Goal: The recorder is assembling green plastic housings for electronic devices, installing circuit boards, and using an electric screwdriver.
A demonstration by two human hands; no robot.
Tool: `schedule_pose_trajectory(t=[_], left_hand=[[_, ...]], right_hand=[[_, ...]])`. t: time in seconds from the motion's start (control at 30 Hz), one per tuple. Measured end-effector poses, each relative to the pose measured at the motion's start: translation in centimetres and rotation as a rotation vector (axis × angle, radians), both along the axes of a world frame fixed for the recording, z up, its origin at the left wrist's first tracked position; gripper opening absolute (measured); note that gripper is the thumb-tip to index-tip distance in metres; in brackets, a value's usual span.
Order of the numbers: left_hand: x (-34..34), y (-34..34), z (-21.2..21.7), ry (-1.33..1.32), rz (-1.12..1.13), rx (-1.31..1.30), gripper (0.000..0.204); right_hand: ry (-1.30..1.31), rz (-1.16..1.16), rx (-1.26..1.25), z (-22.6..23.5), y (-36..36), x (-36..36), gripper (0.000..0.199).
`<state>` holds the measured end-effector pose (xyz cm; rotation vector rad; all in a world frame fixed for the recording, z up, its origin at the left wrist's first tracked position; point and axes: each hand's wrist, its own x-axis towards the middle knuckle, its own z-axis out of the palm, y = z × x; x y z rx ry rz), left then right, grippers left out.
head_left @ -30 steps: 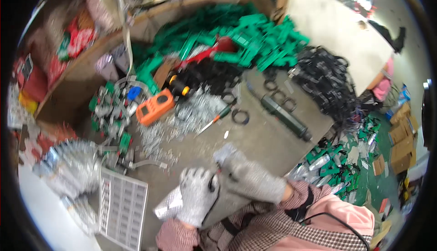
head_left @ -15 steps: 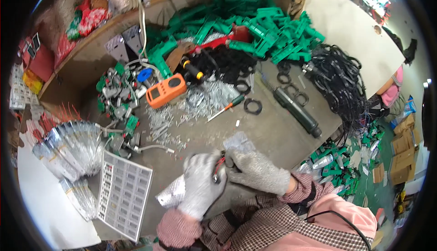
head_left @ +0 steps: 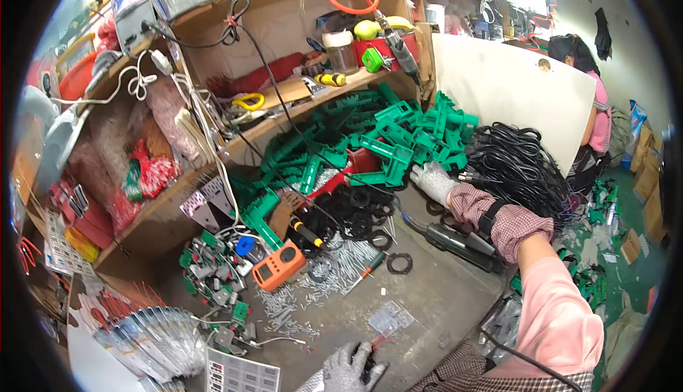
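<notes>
My left hand [head_left: 352, 369], in a grey knit glove, is at the front edge of the table. Its fingers are curled round a small dark part [head_left: 368, 372] with thin red wires, mostly hidden by the glove. My right hand [head_left: 432, 181], also gloved, reaches far across the table with its fingers extended. It is at the near edge of a heap of green plastic housings [head_left: 391, 150], beside a bundle of black cables [head_left: 512, 161]. Whether the fingertips touch a housing is unclear. Below the right forearm lies a dark cylindrical power screwdriver [head_left: 459, 244].
An orange multimeter [head_left: 278, 266], a screwdriver [head_left: 364, 272], loose screws [head_left: 341, 264] and black rings [head_left: 399, 263] lie mid-table. Switch parts [head_left: 213, 264] and bagged strips [head_left: 153, 342] are at left. Another power screwdriver [head_left: 400, 49] hangs by the shelf. A person [head_left: 580, 86] sits beyond the white panel.
My right hand has left my left hand and moved far forward to the green housings. My left hand keeps the wired part. The view has tilted up, showing the shelves.
</notes>
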<state>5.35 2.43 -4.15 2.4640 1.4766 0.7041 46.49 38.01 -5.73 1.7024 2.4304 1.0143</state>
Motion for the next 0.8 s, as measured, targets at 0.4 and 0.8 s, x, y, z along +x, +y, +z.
schedule_pose_trajectory(t=[0.4, 0.8], left_hand=[[0.5, 1.3, -0.3, 0.138, 0.059, -0.025, 0.063], [-0.7, -0.6, 2.2, 0.101, 0.099, -0.142, 0.076]], right_hand=[[0.006, 0.102, -0.075, 3.5, 0.1, 1.3, 0.02], [1.356, 0.323, -1.065, 6.0, -25.0, -10.8, 0.04]])
